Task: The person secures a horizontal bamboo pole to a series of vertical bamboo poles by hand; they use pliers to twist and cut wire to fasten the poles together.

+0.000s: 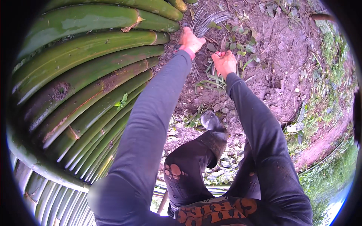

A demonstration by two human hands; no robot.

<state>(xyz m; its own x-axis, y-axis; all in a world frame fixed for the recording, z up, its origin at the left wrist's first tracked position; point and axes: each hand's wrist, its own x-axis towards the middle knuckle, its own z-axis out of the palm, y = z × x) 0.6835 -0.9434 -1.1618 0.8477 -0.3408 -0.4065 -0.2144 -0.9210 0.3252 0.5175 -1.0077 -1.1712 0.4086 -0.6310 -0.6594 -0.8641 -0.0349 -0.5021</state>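
Note:
My left hand is closed around a bundle of thin grey wire-like strands. Its loose ends fan out beyond the fist, and a few strands show below it. To the right and slightly nearer, my right hand is closed in a fist just above the soil. Whatever is in its fingers is hidden or too small to make out. Close to my left hand lie the cut ends of several thick green bamboo poles, side by side.
Bare brown soil with scattered leaves spreads to the right of the poles. Grass borders it at the far right. More bamboo poles lie at the lower left. My boot stands on the ground near my hands.

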